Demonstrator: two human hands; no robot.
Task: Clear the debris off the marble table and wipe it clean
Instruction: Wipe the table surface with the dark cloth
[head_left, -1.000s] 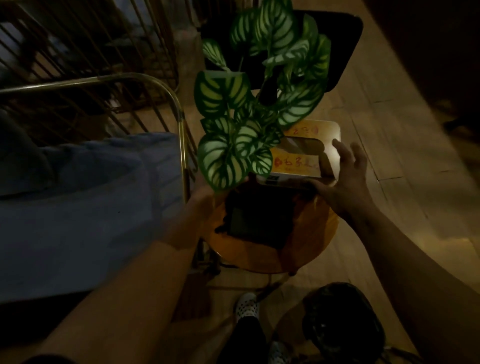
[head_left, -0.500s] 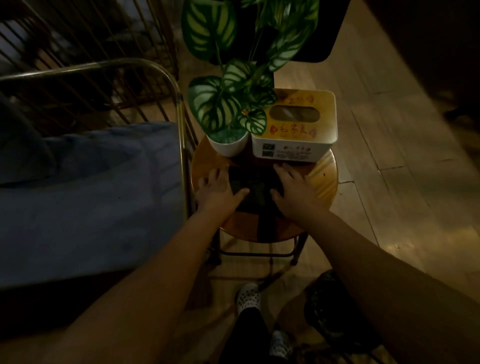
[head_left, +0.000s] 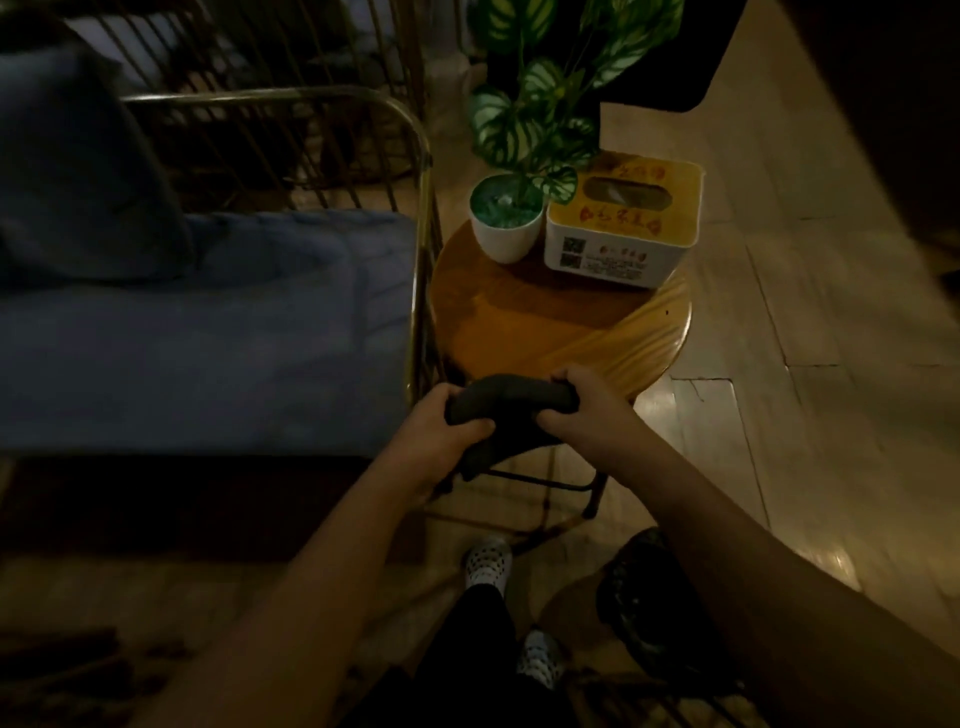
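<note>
A dark cloth (head_left: 511, 402) is bunched into a roll at the near edge of the round wooden table (head_left: 524, 332). My left hand (head_left: 441, 428) grips its left end and my right hand (head_left: 587, 410) grips its right end. Part of the cloth hangs down below my hands, off the table's edge. At the back of the table stand a white pot with a striped-leaf plant (head_left: 504, 231) and a yellow-topped tissue box (head_left: 621, 223), side by side.
A blue cushioned seat (head_left: 208, 332) with a brass rail (head_left: 421, 249) stands close on the table's left. A black bin (head_left: 649, 597) sits on the wooden floor near my feet. A dark chair or tabletop (head_left: 670, 57) lies beyond the plant.
The plant and tissue box were set down at the table's back. Both hands then pressed the dark cloth flat on the table and have now drawn it to the near edge, bunched up.
</note>
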